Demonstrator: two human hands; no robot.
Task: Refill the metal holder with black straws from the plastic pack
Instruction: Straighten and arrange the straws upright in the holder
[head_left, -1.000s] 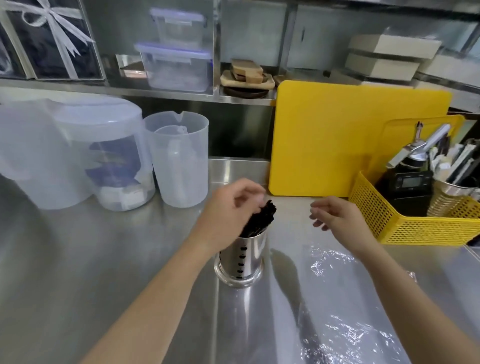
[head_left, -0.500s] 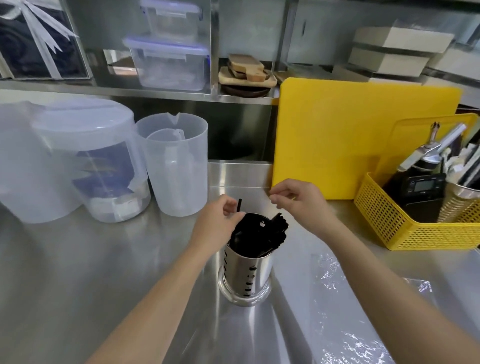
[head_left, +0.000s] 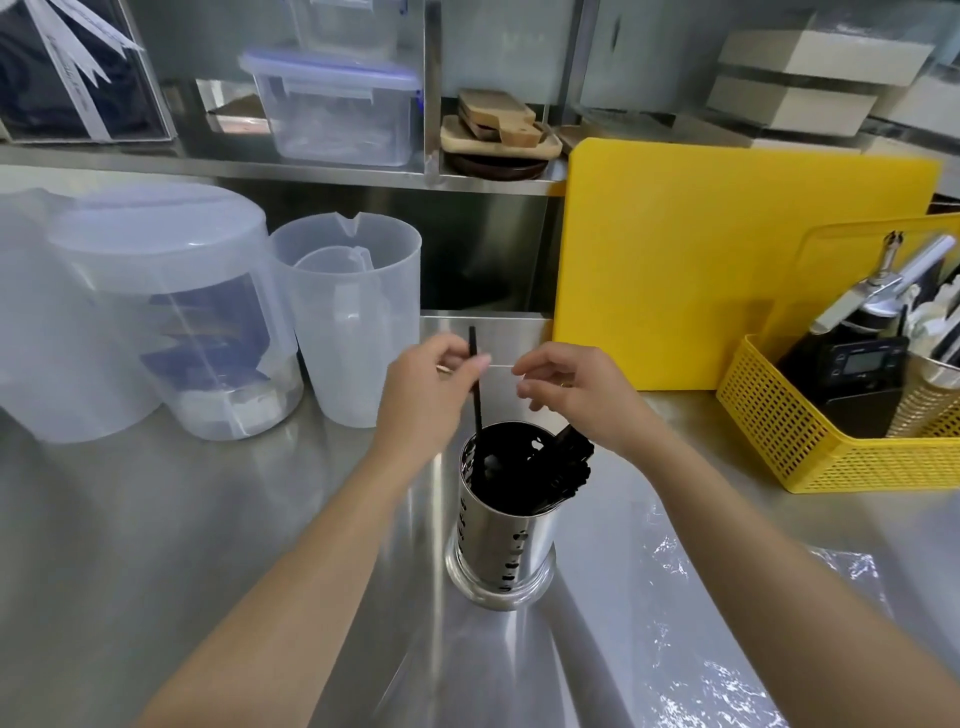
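The perforated metal holder (head_left: 501, 540) stands upright on the steel counter, dark inside, with a bundle of black straws (head_left: 563, 470) leaning against its right rim. My left hand (head_left: 434, 387) hovers just above the holder's left side and pinches a single black straw (head_left: 475, 384), held nearly upright with its lower end inside the holder. My right hand (head_left: 569, 392) hangs above the holder's right side, fingers curled and apart, nothing seen in it. The clear plastic pack (head_left: 727, 623) lies crumpled on the counter to the right of the holder.
Clear plastic jugs (head_left: 358, 322) and a lidded container (head_left: 171, 312) stand at the left. A yellow cutting board (head_left: 727, 260) leans at the back, and a yellow basket (head_left: 810, 441) of tools sits at the right. A steel shelf (head_left: 311, 171) runs above.
My left hand has lifted a single straw higher out of the holder. My right hand has moved from the right to above the holder.
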